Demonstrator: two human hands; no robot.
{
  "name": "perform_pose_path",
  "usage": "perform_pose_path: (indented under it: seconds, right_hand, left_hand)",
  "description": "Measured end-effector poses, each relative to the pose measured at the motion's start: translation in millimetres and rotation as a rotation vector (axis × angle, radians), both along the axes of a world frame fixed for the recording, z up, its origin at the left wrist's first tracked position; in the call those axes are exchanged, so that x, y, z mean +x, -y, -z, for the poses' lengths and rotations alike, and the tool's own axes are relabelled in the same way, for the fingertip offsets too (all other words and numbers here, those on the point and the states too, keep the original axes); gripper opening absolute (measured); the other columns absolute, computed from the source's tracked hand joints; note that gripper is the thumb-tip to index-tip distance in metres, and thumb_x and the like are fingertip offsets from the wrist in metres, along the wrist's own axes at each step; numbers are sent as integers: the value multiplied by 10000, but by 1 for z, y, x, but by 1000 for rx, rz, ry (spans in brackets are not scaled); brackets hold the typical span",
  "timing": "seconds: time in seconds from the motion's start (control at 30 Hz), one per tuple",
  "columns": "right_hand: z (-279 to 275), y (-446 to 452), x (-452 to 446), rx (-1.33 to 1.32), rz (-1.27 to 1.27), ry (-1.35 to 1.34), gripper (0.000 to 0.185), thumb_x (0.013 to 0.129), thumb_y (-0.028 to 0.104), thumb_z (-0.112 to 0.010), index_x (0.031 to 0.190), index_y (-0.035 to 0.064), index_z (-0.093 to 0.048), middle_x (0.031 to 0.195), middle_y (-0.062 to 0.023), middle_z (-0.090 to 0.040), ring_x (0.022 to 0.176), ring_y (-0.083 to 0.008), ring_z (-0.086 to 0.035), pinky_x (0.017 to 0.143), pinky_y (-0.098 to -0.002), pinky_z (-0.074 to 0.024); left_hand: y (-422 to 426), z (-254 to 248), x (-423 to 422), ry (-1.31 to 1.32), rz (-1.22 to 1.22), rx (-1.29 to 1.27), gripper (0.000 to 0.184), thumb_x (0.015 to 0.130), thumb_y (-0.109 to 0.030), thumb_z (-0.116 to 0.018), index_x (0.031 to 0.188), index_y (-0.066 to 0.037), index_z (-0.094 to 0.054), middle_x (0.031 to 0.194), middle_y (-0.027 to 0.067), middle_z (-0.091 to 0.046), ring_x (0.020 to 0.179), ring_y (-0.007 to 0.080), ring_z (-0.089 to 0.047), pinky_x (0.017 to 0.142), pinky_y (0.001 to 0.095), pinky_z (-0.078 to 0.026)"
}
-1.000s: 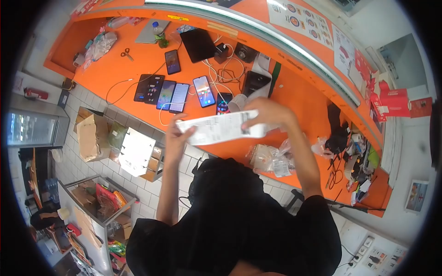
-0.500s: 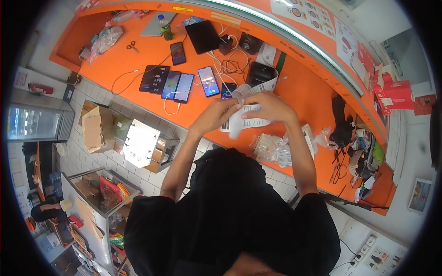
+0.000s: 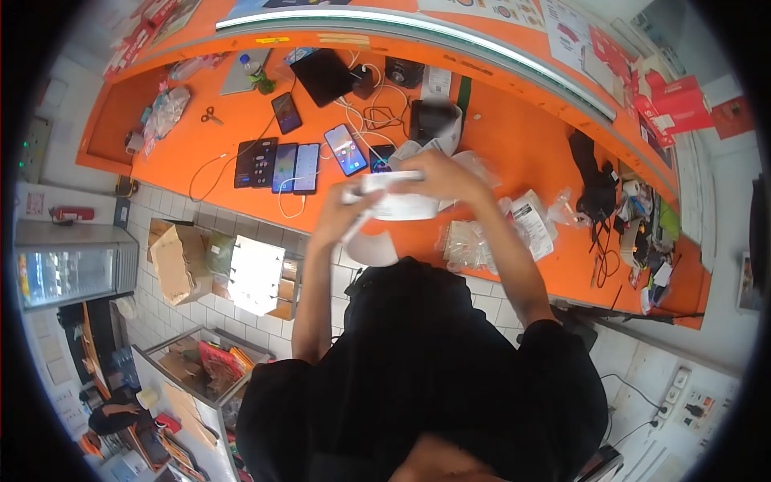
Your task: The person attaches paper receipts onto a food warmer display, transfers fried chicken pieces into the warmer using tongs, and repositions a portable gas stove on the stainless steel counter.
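Observation:
A strip of white printed paper is stretched between my two hands above the front edge of the orange counter. My left hand pinches its left part, and a loose curl of paper hangs below that hand. The upper right edge is gripped by my right hand, its fingers bent over the paper. Just beyond my right hand stands a small black label printer, blurred on top, with pale paper beside it. A dark phone lies near the paper, partly hidden.
Several phones lie on the counter, including a lit one, amid white cables. A tablet and a green bottle are farther back. Plastic packets and printed labels lie at right. Cardboard boxes stand on the floor.
Both hands have drawn the paper back toward my body and slightly left, away from the printer. The strip is now spread wider between them. The whole view has shifted and turned slightly.

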State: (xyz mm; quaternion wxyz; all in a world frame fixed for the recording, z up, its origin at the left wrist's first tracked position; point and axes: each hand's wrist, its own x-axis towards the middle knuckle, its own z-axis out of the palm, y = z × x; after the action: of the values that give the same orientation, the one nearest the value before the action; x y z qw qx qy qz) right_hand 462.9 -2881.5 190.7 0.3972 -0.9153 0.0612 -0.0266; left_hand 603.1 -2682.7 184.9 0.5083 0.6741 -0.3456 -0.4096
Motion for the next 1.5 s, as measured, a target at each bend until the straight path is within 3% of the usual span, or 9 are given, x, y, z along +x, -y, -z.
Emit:
perform_pose_path:
  seconds: [0.23,0.57,0.73,0.97,1.07,1.17,1.23,1.3,1.5]
  right_hand:
    - [-20,76,-58,174,-49,-311,406,688,299,-832,879,-34,-701,724,-122,-665,671,-190,-598,642,-331,-460]
    - [-45,110,-91,132,119,-340,274,710,245,-823,777,8,-703,654,-61,-631,626,-126,-553,621,-291,-428]
    - [-50,111,-101,196,214,-300,233,727,208,-825,761,15,-698,659,-29,-635,639,-94,-554,620,-273,-428]
    - [-73,131,-152,297,425,-328,192,753,174,-812,759,19,-700,659,-16,-645,621,-71,-570,574,-248,-424]
    - [-59,112,-134,300,308,-179,196,770,188,-805,719,36,-691,631,2,-618,589,-58,-535,543,-257,-398]
    - [-37,76,-85,186,244,-101,357,818,304,-773,623,47,-621,541,-15,-467,542,-75,-381,508,-300,-329]
    - [-5,54,-49,149,212,-90,451,861,368,-725,641,-10,-613,516,-61,-400,526,-94,-356,500,-303,-315]
    - [-7,28,-23,117,204,-100,456,871,369,-716,668,-28,-627,510,-50,-410,525,-79,-354,499,-290,-305]
    - [-13,65,-53,176,14,-147,250,790,221,-770,814,-21,-712,684,-76,-670,603,-91,-575,581,-282,-456]
  left_hand:
    - [-145,37,107,-38,-577,100,275,866,-165,-723,1087,-20,-645,969,41,-674,848,102,-611,784,261,-486]
    - [-269,65,194,15,-610,254,211,896,-182,-686,1019,-15,-650,852,19,-678,729,80,-621,675,255,-503]
    - [-306,145,249,890,-621,614,553,774,-366,-753,1139,32,-629,1074,220,-676,1011,332,-655,876,405,-503]
    - [-415,212,333,719,-670,1349,545,803,-416,-688,1186,-33,-635,1216,233,-624,1140,390,-591,937,472,-484]
    - [-352,210,315,882,-889,1081,437,848,-396,-647,1106,-44,-667,1155,208,-655,1069,383,-629,878,488,-510]
    - [-164,131,213,1409,-178,323,384,833,-215,-699,1184,-71,-641,1072,168,-682,882,291,-676,774,376,-543]
    - [-40,45,81,85,-227,5,518,860,-277,-715,1323,-97,-570,1143,118,-665,1012,213,-646,817,355,-529]
    - [21,-4,7,210,45,-28,777,751,-219,-797,1432,-85,-449,1319,75,-591,855,102,-569,770,273,-496]
    - [55,9,7,76,318,-81,227,882,-230,-711,918,-9,-673,873,60,-694,871,115,-610,817,288,-467]
